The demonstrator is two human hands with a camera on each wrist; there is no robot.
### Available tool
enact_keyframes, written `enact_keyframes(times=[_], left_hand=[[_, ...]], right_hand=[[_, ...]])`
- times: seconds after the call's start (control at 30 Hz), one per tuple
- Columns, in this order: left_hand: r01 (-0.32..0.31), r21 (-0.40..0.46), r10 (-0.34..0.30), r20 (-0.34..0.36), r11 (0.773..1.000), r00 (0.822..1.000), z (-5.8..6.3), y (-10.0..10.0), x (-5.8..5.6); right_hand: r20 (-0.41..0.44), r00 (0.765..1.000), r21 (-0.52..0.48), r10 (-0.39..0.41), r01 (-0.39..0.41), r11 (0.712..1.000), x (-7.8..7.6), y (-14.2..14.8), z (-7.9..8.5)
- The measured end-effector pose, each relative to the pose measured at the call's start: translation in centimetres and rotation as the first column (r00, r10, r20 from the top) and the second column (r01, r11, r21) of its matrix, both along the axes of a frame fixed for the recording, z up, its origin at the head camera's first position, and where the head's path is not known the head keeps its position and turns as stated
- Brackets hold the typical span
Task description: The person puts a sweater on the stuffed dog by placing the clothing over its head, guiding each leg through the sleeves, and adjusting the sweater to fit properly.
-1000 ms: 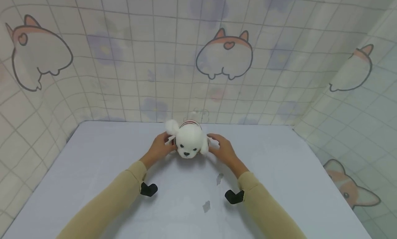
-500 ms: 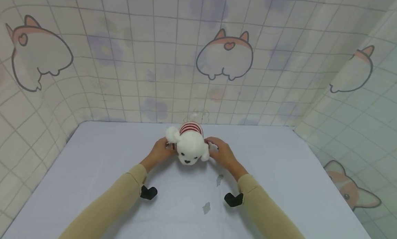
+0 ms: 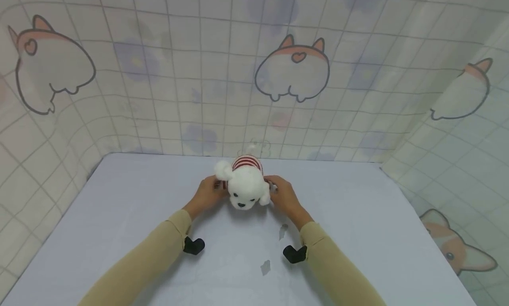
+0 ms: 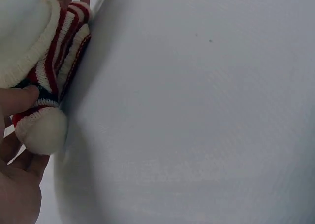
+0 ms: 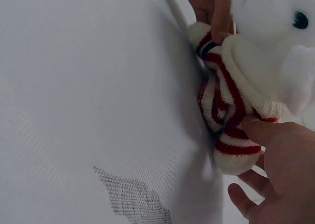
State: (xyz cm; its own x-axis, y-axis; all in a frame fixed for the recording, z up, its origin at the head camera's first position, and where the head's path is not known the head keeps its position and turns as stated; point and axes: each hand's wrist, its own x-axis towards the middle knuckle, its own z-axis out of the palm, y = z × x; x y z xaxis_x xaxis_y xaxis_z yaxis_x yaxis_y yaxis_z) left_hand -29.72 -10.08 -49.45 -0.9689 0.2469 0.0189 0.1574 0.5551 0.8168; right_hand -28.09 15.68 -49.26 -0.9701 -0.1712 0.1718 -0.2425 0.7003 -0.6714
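A white plush dog (image 3: 244, 186) in a red and white striped knitted sweater (image 3: 247, 161) lies belly down near the back of the table, its face turned toward me. My left hand (image 3: 207, 193) pinches one sleeved front leg, the thumb on the dark cuff above a round white paw (image 4: 47, 131) in the left wrist view. On the other side, my right hand (image 3: 285, 195) holds the second front leg (image 5: 238, 152), thumb on the stripes and fingers curled under the paw. Floppy ears partly cover both grips in the head view.
A white-covered table (image 3: 151, 195) has two grey worn patches (image 3: 265, 267) in front of the dog. A tile-patterned curtain (image 3: 222, 76) with cartoon corgis surrounds the back and sides. Black wrist mounts (image 3: 194, 246) stick out from both sleeves.
The dog has come slightly toward me, its head tipped lower, so more of the striped back shows. Both hands have stayed at its front legs, and the head view has shifted a little.
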Motion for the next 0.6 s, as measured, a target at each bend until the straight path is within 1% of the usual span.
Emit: enact_keyframes(times=[0.13,0.23,0.27,0.33,0.47,0.6], left_hand=[[0.014,0.031,-0.013,-0.029,0.999,0.999,0.1,0.1,-0.3],[0.007,0.052,-0.005,-0.049,0.999,0.999,0.6,0.5,-0.3],[0.0,0.053,0.003,-0.054,0.999,0.999,0.7,0.7,-0.4],[0.001,0.051,0.001,-0.041,0.999,0.999,0.7,1.2,-0.3],[0.034,0.011,-0.034,0.006,0.999,0.999,0.7,1.9,-0.1],[0.028,-0.003,-0.028,0.053,1.0,0.998,1.0,1.6,0.1]], right_hand=[[-0.02,1.0,-0.015,-0.007,0.007,1.0,-0.2,-0.1,0.3],[-0.01,1.0,-0.061,-0.015,0.014,0.998,-0.4,-0.5,0.6],[0.006,1.0,-0.075,-0.023,0.023,0.997,-0.5,-0.7,0.7],[0.044,0.998,-0.091,-0.043,0.047,0.995,-0.6,-1.3,0.7],[0.114,0.99,-0.098,-0.082,0.094,0.991,-0.3,-2.4,0.7],[0.147,0.984,-0.14,-0.098,0.119,0.983,0.0,-2.6,1.0]])
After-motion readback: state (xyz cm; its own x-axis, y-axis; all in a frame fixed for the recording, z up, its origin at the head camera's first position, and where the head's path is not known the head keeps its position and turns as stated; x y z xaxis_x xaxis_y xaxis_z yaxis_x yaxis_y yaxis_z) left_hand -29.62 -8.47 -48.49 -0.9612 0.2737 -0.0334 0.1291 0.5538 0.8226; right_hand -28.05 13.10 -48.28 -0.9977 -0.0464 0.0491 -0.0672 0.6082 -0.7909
